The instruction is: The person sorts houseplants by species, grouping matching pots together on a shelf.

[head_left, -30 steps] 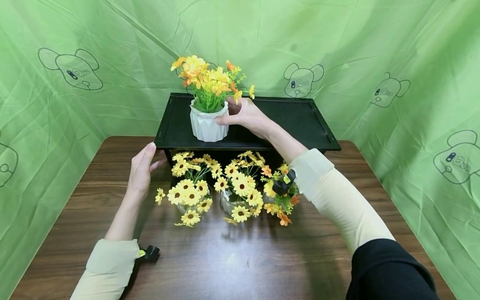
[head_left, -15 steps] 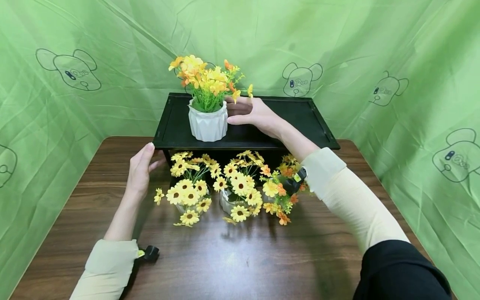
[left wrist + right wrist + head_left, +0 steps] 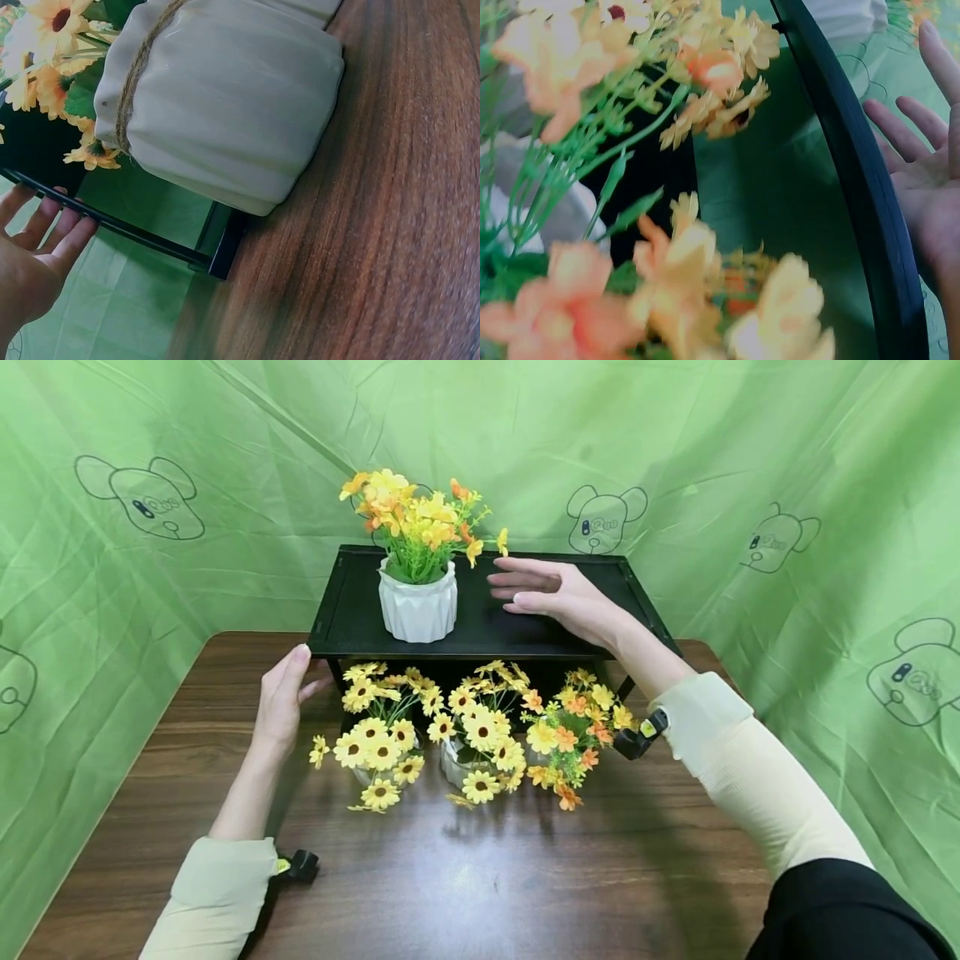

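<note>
A white pot of yellow and orange artificial flowers (image 3: 418,602) stands upright on the left part of a black shelf (image 3: 480,647). To its right, apart from it, my right hand (image 3: 573,597) hovers over the shelf top with fingers extended and nothing in them. My left hand (image 3: 281,697) holds the shelf's front left corner, thumb at the top edge. In the left wrist view, its fingertips (image 3: 71,217) lie against the thin black side bar (image 3: 142,236). Its thumb is out of sight there.
Below the shelf's front edge, two pots of yellow daisies (image 3: 378,747) (image 3: 480,735) and a pot of orange and yellow flowers (image 3: 566,735) stand in a row on the wooden table (image 3: 450,893). A green cloth (image 3: 525,443) with printed bear heads hangs behind and at both sides.
My right hand has let go of the white flower pot on the shelf and moved right, its fingers spreading. The pot stays in place. My left hand has kept its hold on the corner.
</note>
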Demonstrator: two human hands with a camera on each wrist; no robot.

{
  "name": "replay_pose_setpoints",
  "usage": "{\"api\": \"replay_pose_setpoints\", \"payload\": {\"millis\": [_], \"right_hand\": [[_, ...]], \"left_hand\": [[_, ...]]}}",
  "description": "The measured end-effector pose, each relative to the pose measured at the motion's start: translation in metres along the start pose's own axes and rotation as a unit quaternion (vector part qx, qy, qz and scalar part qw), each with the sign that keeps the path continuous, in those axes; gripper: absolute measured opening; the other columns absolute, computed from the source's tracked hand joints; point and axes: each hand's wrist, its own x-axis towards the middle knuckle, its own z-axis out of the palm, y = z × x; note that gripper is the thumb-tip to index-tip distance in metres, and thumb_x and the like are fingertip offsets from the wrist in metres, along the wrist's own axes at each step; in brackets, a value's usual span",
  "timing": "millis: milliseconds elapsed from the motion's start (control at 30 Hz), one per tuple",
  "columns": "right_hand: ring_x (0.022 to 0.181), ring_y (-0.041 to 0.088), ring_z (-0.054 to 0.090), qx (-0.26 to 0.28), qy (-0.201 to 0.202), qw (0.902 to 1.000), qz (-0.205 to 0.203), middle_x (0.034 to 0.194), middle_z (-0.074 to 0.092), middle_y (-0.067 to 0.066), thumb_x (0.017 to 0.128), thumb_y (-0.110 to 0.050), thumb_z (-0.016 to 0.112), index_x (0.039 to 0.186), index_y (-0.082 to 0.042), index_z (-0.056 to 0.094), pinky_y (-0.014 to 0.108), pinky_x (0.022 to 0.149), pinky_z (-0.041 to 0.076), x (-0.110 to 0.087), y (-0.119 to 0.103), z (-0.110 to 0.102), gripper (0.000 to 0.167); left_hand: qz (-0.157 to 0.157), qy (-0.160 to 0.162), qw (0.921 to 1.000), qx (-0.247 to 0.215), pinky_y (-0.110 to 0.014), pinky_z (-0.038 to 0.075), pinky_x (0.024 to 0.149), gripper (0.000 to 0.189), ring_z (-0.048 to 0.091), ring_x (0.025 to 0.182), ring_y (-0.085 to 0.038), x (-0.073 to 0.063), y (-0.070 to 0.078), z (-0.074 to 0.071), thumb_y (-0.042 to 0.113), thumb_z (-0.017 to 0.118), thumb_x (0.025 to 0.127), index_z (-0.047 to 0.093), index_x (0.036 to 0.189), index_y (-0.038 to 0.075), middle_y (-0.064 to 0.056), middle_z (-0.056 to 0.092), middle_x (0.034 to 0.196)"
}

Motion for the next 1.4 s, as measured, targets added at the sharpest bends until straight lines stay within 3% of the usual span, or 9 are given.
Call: {"api": "replay_pose_setpoints", "payload": {"millis": [233,367,667,867,1233,1400], "right_hand": [[0.147,0.036,0.047,0.032,-0.021,0.9989,-0.027,0.158,0.046,0.023,0.109,-0.018,0.051,0.158,-0.01,0.039,0.043,0.122,0.046,-0.022,0.007,-0.016,0.052],[0.146,0.04,0.046,0.045,-0.039,0.9967,-0.055,0.158,0.045,0.025,0.109,-0.027,0.052,0.159,-0.005,0.036,0.044,0.121,0.046,-0.034,0.009,-0.026,0.057],[0.149,0.038,0.043,0.093,-0.059,0.989,-0.099,0.16,0.042,0.025,0.109,-0.032,0.052,0.16,0.0,0.029,0.046,0.121,0.046,-0.067,0.011,-0.04,0.064],[0.15,0.04,0.041,0.114,-0.102,0.978,-0.142,0.161,0.035,0.03,0.113,-0.024,0.039,0.16,0.007,0.019,0.049,0.124,0.042,-0.087,0.014,-0.047,0.06],[0.152,0.044,0.036,0.152,-0.143,0.962,-0.176,0.163,0.028,0.034,0.113,-0.021,0.037,0.159,0.012,0.008,0.051,0.127,0.035,-0.115,0.022,-0.056,0.064],[0.152,0.047,0.033,0.185,-0.177,0.9461,-0.198,0.161,0.027,0.037,0.113,-0.013,0.034,0.157,0.015,0.006,0.053,0.128,0.03,-0.13,0.03,-0.065,0.06]], "left_hand": [[-0.002,-0.002,1.0,0.006,-0.021,0.062,0.095,0.036,0.066,0.111,-0.018,0.0,-0.002,-0.001,0.037,0.051,0.108,0.07,0.124,0.011,0.003,0.071,0.112],[-0.004,0.0,1.0,0.006,-0.022,0.062,0.095,0.035,0.066,0.111,-0.018,0.0,-0.002,0.0,0.037,0.051,0.108,0.07,0.123,0.011,0.003,0.071,0.111],[-0.005,0.002,1.0,-0.002,-0.023,0.062,0.095,0.031,0.065,0.109,-0.017,0.001,0.001,0.003,0.035,0.052,0.108,0.072,0.119,0.014,0.001,0.071,0.109],[-0.006,0.009,0.9999,-0.002,-0.021,0.062,0.094,0.028,0.064,0.107,-0.017,0.002,0.001,0.003,0.035,0.051,0.108,0.072,0.116,0.018,0.001,0.07,0.11],[-0.003,0.01,0.9999,0.002,-0.02,0.062,0.094,0.029,0.066,0.107,-0.014,0.001,0.002,0.001,0.035,0.051,0.108,0.071,0.119,0.018,0.005,0.071,0.11],[-0.005,0.011,0.9999,0.001,-0.022,0.063,0.094,0.031,0.066,0.107,-0.015,0.001,0.001,0.001,0.036,0.051,0.108,0.072,0.119,0.016,0.002,0.072,0.108]]}}
